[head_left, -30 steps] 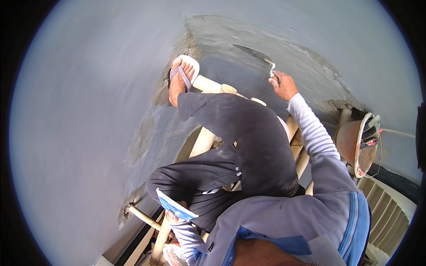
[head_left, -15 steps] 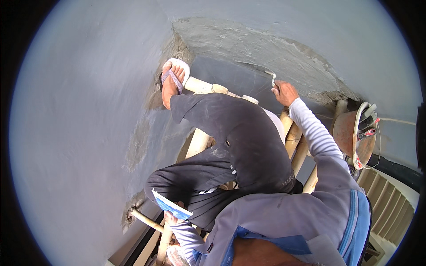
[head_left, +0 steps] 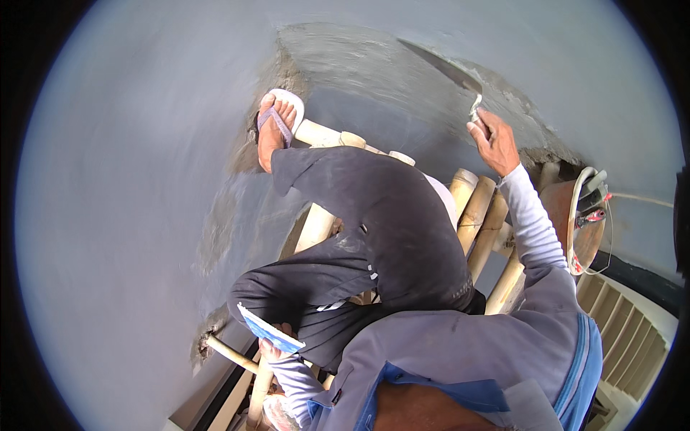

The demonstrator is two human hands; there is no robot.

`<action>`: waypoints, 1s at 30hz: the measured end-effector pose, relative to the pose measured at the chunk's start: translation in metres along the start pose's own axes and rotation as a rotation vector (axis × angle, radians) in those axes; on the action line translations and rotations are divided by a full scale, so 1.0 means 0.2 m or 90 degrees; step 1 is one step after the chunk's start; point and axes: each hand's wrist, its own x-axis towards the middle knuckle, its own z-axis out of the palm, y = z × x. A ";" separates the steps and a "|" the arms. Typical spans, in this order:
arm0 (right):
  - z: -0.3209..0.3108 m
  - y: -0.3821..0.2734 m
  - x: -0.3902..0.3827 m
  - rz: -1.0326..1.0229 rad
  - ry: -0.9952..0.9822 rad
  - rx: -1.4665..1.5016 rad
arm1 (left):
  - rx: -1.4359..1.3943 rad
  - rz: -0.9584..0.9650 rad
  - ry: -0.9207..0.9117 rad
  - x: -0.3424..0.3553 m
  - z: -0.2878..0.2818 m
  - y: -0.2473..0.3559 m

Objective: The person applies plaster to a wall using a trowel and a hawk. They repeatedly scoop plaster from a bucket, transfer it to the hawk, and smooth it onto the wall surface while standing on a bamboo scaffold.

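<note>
My right hand (head_left: pixel 496 144) is closed around the handle of a pointed trowel (head_left: pixel 445 68). Its long blade stretches up and to the left, against or just in front of the wet grey plaster patch (head_left: pixel 345 57); which of the two I cannot tell. Low on the left, my left hand (head_left: pixel 270 350) grips a flat blue piece with a white edge (head_left: pixel 266 330), held tilted beside my bent knee. Part of that hand is hidden behind the piece.
Bamboo poles (head_left: pixel 474 208) form a scaffold under me. My sandalled foot (head_left: pixel 277 126) rests near the wall corner. A bucket (head_left: pixel 559 208) with tools in it hangs at the right. One thin pole (head_left: pixel 231 355) enters a rough wall hole at lower left.
My right hand has moved up and to the right with the trowel, whose blade now shows broadside instead of edge-on. The left hand still holds the blue piece, shifted slightly left in view.
</note>
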 end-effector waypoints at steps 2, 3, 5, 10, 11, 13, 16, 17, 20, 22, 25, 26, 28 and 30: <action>0.08 0.03 -0.01 0.012 -0.083 -0.006 | 0.006 -0.017 0.012 0.00 -0.02 0.00; 0.16 0.03 -0.01 0.009 -0.080 -0.014 | -0.072 -0.089 -0.006 -0.01 -0.05 0.02; 0.32 0.00 0.05 0.005 -0.164 -0.036 | -0.086 -0.039 0.015 -0.06 -0.07 -0.02; 0.44 -0.08 0.15 0.011 -0.122 -0.011 | -0.115 -0.072 -0.066 -0.06 -0.20 -0.03; 0.39 -0.15 0.17 -0.013 -0.106 0.012 | -0.111 -0.058 0.016 -0.10 -0.19 -0.05; 0.31 -0.34 0.20 -0.087 -0.078 0.041 | -0.075 0.076 0.231 -0.21 -0.17 -0.16; 0.15 -0.58 0.24 -0.137 -0.079 0.141 | 0.009 0.117 0.370 -0.15 0.22 -0.10; 0.06 -0.77 0.23 -0.216 -0.075 0.115 | 0.029 0.147 0.407 -0.20 0.32 -0.07; -0.03 -0.90 0.37 -0.348 -0.094 0.075 | 0.092 0.275 0.449 -0.40 0.50 0.06; -0.01 -1.20 0.35 -0.479 -0.121 0.156 | 0.091 0.466 0.488 -0.65 0.63 0.12; 0.08 -1.69 0.17 -0.632 -0.267 0.160 | 0.322 0.813 0.792 -1.03 0.75 0.20; 0.09 -1.87 0.08 -0.733 -0.314 0.082 | 0.314 0.900 0.875 -1.18 0.78 0.19; 0.14 -2.21 -0.21 -0.894 -0.406 0.085 | 0.270 1.075 0.718 -1.50 0.78 0.15; 0.22 -2.50 -0.51 -1.095 -0.413 0.057 | 0.263 1.148 1.125 -1.71 0.74 0.02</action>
